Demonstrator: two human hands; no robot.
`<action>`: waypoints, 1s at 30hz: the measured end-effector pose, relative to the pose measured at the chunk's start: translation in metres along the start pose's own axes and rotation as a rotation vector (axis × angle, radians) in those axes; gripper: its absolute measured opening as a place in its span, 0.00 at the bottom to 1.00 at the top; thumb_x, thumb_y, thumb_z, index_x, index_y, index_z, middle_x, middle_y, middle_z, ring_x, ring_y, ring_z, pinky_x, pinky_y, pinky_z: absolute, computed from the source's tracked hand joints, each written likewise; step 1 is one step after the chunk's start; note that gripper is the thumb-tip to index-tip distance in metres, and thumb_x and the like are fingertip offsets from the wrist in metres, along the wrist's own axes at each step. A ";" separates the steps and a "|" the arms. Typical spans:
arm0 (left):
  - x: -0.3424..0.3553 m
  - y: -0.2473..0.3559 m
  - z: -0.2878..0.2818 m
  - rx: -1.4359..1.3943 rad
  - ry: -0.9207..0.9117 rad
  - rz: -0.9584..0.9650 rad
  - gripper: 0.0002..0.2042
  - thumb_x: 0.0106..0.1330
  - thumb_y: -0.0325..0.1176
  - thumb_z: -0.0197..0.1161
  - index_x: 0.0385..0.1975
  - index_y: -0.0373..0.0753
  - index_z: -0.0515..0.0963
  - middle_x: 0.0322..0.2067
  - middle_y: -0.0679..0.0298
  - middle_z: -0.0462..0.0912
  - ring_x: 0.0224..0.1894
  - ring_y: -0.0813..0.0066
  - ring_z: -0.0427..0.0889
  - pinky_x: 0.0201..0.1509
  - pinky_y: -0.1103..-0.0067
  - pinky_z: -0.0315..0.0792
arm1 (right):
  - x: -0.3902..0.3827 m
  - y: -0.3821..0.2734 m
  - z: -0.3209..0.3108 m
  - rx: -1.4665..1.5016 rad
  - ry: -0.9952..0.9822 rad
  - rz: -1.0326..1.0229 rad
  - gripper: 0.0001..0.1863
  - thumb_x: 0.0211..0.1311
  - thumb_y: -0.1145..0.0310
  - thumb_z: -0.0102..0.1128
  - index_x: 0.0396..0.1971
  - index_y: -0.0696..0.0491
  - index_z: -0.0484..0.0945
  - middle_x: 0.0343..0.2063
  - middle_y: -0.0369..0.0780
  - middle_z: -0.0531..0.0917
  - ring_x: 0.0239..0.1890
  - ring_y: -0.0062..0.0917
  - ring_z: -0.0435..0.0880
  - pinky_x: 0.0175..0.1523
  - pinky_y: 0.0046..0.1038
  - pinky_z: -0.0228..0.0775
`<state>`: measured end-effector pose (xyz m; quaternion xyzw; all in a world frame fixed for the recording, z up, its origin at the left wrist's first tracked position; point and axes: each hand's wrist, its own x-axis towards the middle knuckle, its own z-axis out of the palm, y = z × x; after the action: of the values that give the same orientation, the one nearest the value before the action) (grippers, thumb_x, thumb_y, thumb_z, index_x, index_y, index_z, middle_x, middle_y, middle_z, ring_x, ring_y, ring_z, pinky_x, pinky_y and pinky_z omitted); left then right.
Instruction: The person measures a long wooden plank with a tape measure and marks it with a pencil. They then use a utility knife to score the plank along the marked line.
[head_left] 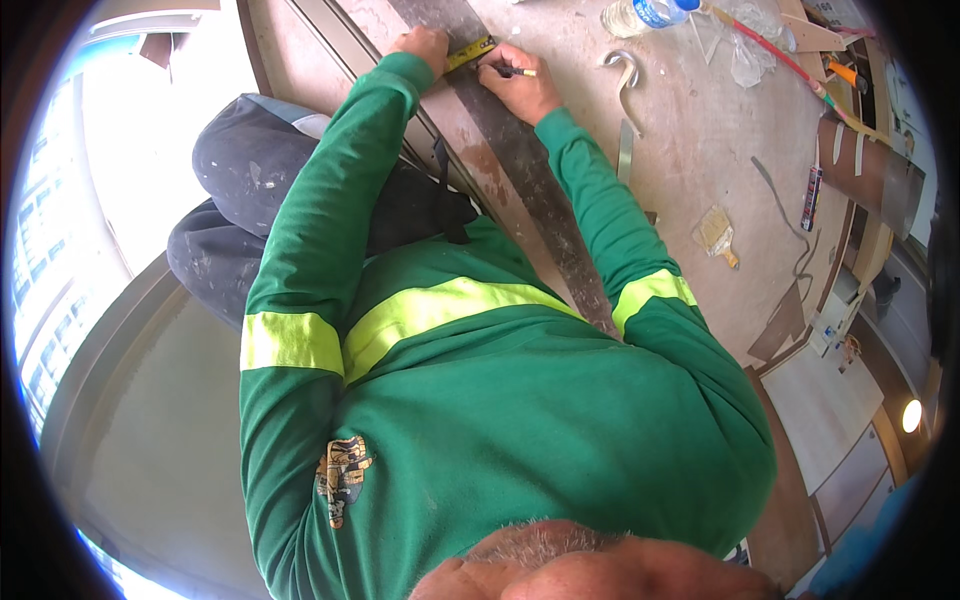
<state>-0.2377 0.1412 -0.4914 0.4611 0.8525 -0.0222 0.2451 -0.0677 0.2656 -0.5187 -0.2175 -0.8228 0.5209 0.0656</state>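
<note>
At the top of the view my left hand [425, 46] is closed on a tape measure [470, 53], whose short yellow blade lies across a long dark brown strip [497, 125]. The case of the tape is mostly hidden by my fingers. Just right of the blade, my right hand [527, 92] grips a pencil [520, 72] between thumb and fingers. Its fingertips rest by the blade's end, over the dark strip. Where the pencil's tip touches is too small to make out.
A plastic bottle [640, 16] lies beyond my right hand, near a curved metal hook [623, 72]. Farther right are a paintbrush [716, 236], a dark tube [811, 198] and an orange-handled tool [847, 75]. A metal frame rail [345, 35] runs along the left.
</note>
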 end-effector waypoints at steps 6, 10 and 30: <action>0.000 0.001 0.001 0.023 -0.024 -0.029 0.15 0.66 0.37 0.67 0.48 0.37 0.85 0.47 0.50 0.88 0.52 0.50 0.87 0.58 0.62 0.81 | -0.001 -0.004 0.001 0.038 0.029 -0.020 0.10 0.62 0.66 0.67 0.40 0.56 0.84 0.32 0.38 0.88 0.35 0.18 0.84 0.45 0.26 0.77; -0.001 0.002 -0.003 0.025 -0.034 -0.010 0.15 0.66 0.38 0.67 0.48 0.37 0.85 0.47 0.50 0.87 0.53 0.51 0.87 0.58 0.63 0.80 | -0.001 -0.004 0.001 0.026 0.016 -0.012 0.10 0.63 0.66 0.67 0.40 0.56 0.84 0.32 0.38 0.88 0.35 0.18 0.84 0.45 0.26 0.77; -0.006 0.008 -0.011 -0.010 -0.070 -0.038 0.16 0.66 0.41 0.69 0.43 0.33 0.85 0.49 0.48 0.85 0.53 0.47 0.85 0.58 0.62 0.80 | -0.002 -0.007 -0.001 0.027 0.022 0.002 0.11 0.57 0.64 0.68 0.35 0.54 0.83 0.32 0.44 0.89 0.35 0.34 0.89 0.44 0.34 0.80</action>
<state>-0.2328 0.1442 -0.4772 0.4427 0.8521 -0.0388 0.2766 -0.0677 0.2626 -0.5120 -0.2230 -0.8149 0.5294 0.0772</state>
